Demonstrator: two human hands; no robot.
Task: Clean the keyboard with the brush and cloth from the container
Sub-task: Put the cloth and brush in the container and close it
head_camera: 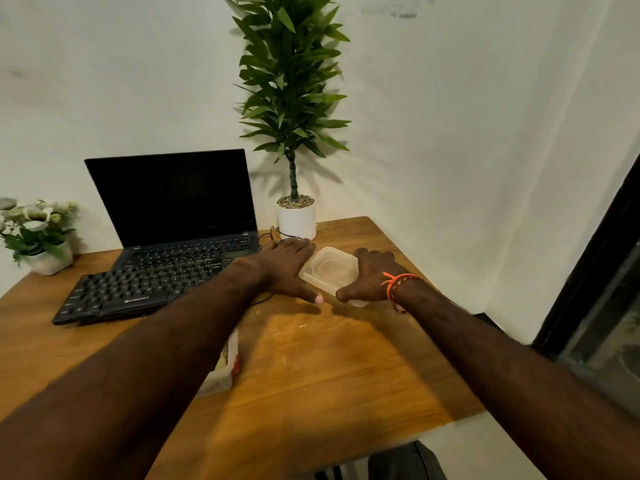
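A black keyboard (117, 289) lies at the left of the wooden table (311, 368), partly over the base of an open laptop (173, 199). A translucent plastic lid (329, 271) rests flat at the back right of the table. My left hand (287, 268) grips its left side and my right hand (370, 275) grips its right side, thumbs toward me. A clear plastic container (225, 368) sits nearer to me, mostly hidden under my left forearm. Something red and something pale show inside it; I cannot make out a brush or a cloth.
A tall green plant in a white pot (296, 220) stands just behind my hands, with a black cable beside it. A small white flower pot (48, 258) sits at the table's back left. The table's right edge and a dark window frame (588, 271) are close by.
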